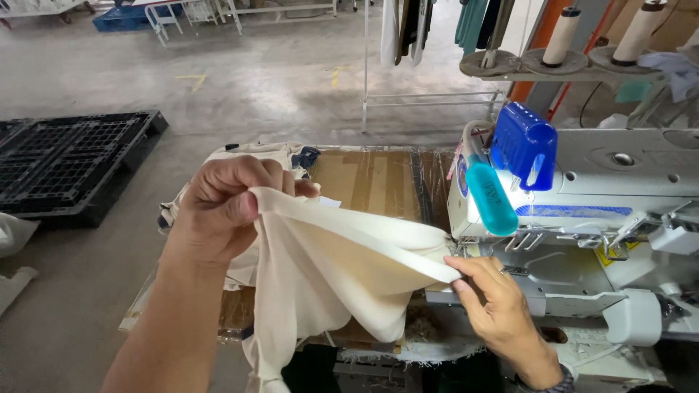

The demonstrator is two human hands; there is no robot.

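While the left hand (222, 211) is bunched up tight around a gathered edge of the cream fabric (328, 269), lifting it up off the table, the right hand (495, 302) sits lower and closer to the machine, thumb and fingers pinched on the folded band along the cloth's edge. So both hands are closed on the same piece, and that band runs taut as a straight strip between them, from the left fist down to the right fingertips. What's left of the fabric droops in a loose fold under the strip and hangs off the front edge of the wooden table (378, 182), which looks like it's got clear plastic film over it. More cream pieces lie in a pile (255, 156) behind the left hand, at the far corner of the table. Just right of the right hand is a white industrial sewing machine (619, 211) with a blue plastic cover (524, 145) and a teal cylinder-shaped part (491, 196) on its near end. Up behind it, thread cones (564, 33) stand on a rack. Off to the left a black plastic pallet (69, 164) sits on the grey concrete floor (277, 80), well apart from the table.
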